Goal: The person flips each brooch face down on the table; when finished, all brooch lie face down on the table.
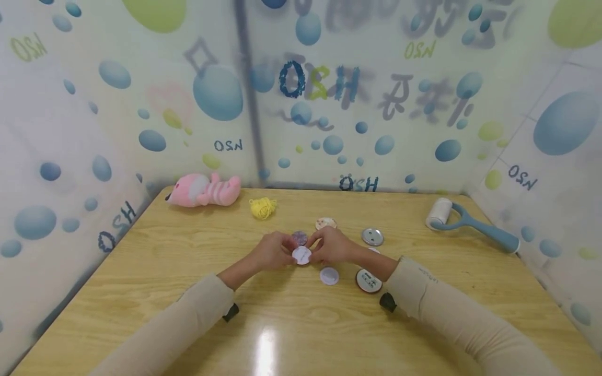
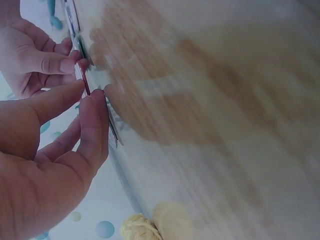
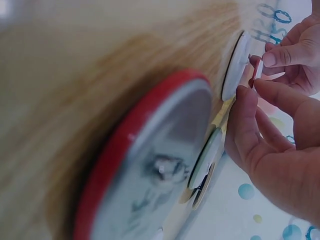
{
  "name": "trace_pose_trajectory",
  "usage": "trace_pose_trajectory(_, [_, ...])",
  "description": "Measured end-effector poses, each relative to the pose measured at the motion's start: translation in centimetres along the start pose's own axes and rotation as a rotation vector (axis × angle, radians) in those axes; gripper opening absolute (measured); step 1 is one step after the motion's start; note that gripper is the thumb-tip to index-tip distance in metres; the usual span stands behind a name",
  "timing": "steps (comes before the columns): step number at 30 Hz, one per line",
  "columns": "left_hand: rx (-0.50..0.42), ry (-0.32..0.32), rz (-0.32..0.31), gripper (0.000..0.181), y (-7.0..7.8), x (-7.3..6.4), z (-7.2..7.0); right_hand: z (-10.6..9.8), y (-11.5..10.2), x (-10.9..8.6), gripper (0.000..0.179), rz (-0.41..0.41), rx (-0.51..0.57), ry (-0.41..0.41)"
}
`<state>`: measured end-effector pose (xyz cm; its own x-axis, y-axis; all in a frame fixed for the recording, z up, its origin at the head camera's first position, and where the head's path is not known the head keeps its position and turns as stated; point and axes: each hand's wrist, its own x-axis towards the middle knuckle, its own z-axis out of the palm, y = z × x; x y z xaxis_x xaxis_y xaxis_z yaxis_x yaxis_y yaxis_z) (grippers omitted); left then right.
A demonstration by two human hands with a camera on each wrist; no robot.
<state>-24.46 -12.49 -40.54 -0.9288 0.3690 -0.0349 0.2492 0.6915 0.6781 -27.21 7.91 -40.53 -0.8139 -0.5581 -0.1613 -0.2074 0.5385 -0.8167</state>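
Between both hands, just over the table, is a small round button badge point(image 1: 302, 255). Its white face points up in the head view, and a red edge shows on the badge point(image 3: 257, 71) in the right wrist view. My left hand point(image 1: 275, 250) pinches its left side between thumb and fingers. On the opposite side the thumb and fingers of my right hand point(image 1: 333, 245) pinch it too. A purple patterned badge point(image 1: 299, 238) lies right behind it, between the fingertips. Nearer to me, below the right hand, is a pale lilac badge point(image 1: 329, 275).
By the right forearm lies a large red-rimmed badge point(image 1: 369, 282), with a silver badge point(image 1: 373, 236) behind it. A patterned badge point(image 1: 325, 223) is beyond the right hand. Farther back are a pink plush toy point(image 1: 204, 191), yellow yarn point(image 1: 263, 208) and a lint roller point(image 1: 475, 222).
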Motion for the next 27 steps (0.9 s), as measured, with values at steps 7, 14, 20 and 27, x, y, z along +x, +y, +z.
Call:
trace_pose_trajectory(7, [0.051, 0.001, 0.044, 0.020, -0.04, 0.06, 0.10, -0.11, -0.06, 0.04, 0.021, -0.004, -0.017, -0.013])
trace_pose_trajectory(14, [0.079, -0.016, 0.048, 0.018, -0.06, 0.21, 0.21, -0.22, -0.29, 0.00, 0.020, 0.007, -0.041, -0.030])
trace_pose_trajectory(20, [0.116, -0.014, 0.101, 0.016, -0.37, 0.29, 0.39, -0.20, -0.46, 0.21, 0.020, 0.030, -0.084, -0.051])
trace_pose_trajectory(27, [0.113, -0.018, 0.073, 0.018, -0.24, 0.22, 0.31, -0.19, -0.55, 0.40, 0.019, 0.056, -0.118, -0.071])
